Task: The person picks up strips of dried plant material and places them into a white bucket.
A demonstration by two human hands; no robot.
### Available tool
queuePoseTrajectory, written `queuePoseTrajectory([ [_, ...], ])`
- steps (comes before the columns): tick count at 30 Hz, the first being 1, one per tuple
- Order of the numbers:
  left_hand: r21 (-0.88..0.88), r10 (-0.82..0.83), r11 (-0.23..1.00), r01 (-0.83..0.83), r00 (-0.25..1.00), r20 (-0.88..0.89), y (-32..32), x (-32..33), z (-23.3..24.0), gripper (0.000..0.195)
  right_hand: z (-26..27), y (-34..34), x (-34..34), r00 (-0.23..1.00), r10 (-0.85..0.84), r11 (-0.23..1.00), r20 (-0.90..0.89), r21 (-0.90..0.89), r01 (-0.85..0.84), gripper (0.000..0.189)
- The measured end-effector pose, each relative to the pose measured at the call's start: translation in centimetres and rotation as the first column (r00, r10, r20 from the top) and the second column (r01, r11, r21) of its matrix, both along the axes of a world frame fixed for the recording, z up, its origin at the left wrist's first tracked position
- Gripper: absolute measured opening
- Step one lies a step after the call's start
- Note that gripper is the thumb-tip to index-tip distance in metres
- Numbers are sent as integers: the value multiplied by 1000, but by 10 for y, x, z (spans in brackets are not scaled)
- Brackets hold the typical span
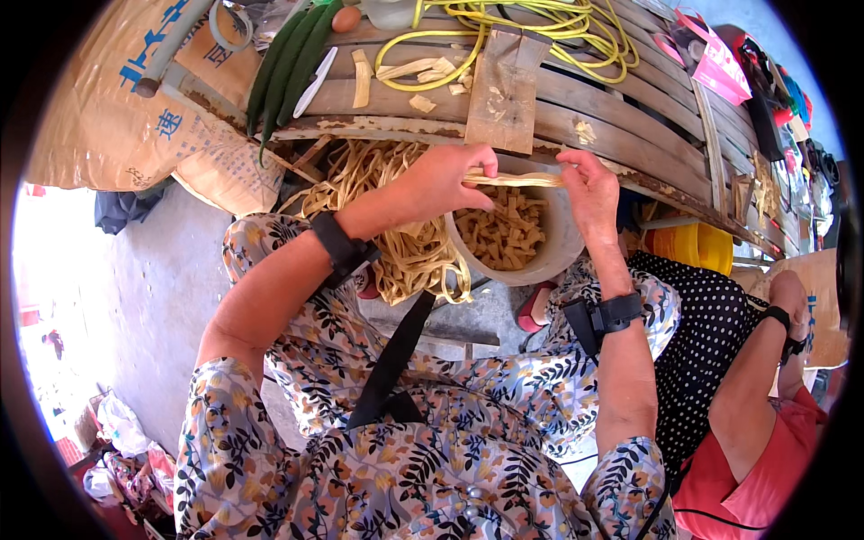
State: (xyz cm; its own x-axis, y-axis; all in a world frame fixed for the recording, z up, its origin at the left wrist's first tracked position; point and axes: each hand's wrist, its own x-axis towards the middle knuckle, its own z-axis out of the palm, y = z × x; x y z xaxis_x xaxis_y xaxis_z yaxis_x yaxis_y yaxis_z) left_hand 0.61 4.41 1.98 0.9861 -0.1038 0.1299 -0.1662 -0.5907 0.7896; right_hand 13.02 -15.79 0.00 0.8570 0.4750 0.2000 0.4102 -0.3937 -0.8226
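Observation:
A flat bundle of pale yellow dried strips (516, 178) is stretched level between my two hands. Its left end runs into my left hand (449, 179), whose thumb and forefinger are spread around it. At the other end, my right hand (590, 182) pinches it between thumb and fingers. Under the bundle stands a whitish plastic bucket (563, 233), partly filled with short cut pieces (503, 233) of similar strips. A tangled heap of long strips (405, 263) hangs left of the bucket, partly hidden by my left forearm.
A wooden board (503, 101) lies across the slatted bench (594, 111). Around it are loose strip pieces (362, 77), yellow cord (607, 57), long green cucumbers (287, 74), a white-handled tool (316, 82) and an egg (346, 19). A yellow bucket (702, 246) and a seated person (742, 432) are at right.

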Motion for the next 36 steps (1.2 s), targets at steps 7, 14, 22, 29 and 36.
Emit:
queuePoseTrajectory([
  [7, 518, -171, 853, -58, 907, 385, 0, 4, -19, 6, 0, 1, -5, 991, 119, 982, -68, -136, -128, 19],
  [14, 140, -136, 981, 134, 991, 3, 11, 6, 2, 10, -5, -7, -8, 865, 319, 824, -387, -337, -455, 18],
  [22, -556, -178, 829, -58, 915, -361, 23, 8, 16, 22, 51, 10, -58, 307, 600, 718, -739, 327, -615, 32],
  [29, -929, -500, 323, -182, 801, -330, -16, 11, -18, 16, 60, 19, -51, 535, 615, 787, -579, 500, -363, 38],
  [36, -965, -635, 197, -171, 728, -259, -25, 6, -30, 28, 52, 19, -50, 721, 530, 845, -447, 349, -406, 34],
])
